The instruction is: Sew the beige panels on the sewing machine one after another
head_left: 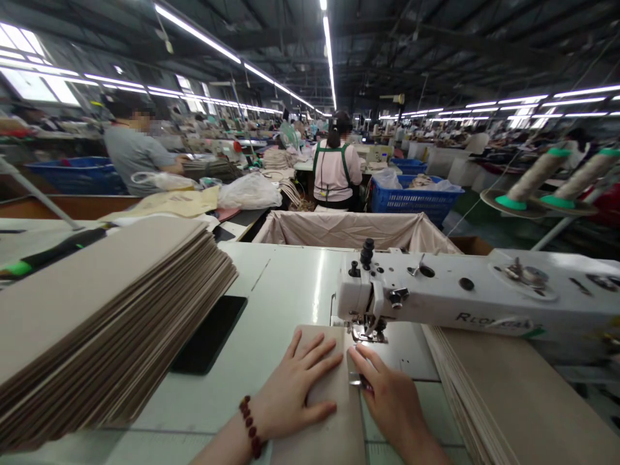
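A beige panel [334,429] lies on the pale green sewing table, its far end just left of the sewing machine's [411,290] presser foot. My left hand [303,381], with a dark red bead bracelet at the wrist, rests flat on the panel with its fingers spread. At the panel's right edge, below the presser foot, is my right hand [387,387]. Its fingers are bent and pressed together around a small metal object [356,379], which the fingers partly hide.
A tall stack of beige panels [111,290] stands at left, beside a dark flat object [210,336]. More panels [523,387] lie right, under the machine arm. Behind the table are a cloth-lined bin [353,229], thread cones [537,177], blue baskets [411,199] and two people.
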Available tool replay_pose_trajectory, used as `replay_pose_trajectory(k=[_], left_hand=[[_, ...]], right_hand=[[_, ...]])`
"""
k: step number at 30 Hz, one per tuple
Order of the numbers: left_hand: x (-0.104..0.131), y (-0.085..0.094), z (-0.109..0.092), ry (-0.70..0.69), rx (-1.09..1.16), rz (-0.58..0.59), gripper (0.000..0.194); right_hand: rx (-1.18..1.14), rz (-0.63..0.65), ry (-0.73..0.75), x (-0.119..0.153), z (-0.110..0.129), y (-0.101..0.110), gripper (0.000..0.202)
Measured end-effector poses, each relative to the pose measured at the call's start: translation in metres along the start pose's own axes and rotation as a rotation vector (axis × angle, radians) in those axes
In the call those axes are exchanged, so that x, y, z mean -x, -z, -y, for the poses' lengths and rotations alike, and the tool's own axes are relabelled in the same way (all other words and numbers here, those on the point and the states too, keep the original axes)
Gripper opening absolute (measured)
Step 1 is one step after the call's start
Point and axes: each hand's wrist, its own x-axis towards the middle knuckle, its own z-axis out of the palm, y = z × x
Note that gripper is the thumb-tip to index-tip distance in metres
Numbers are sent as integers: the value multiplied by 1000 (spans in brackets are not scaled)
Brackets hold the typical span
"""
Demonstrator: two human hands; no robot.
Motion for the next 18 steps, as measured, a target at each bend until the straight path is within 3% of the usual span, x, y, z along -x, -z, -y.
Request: replay_pose_trajectory(k=[18], left_hand=[[-1,-1,2,18,25,-67,64]], right_hand=[[36,-9,2,-1,1,7,73]])
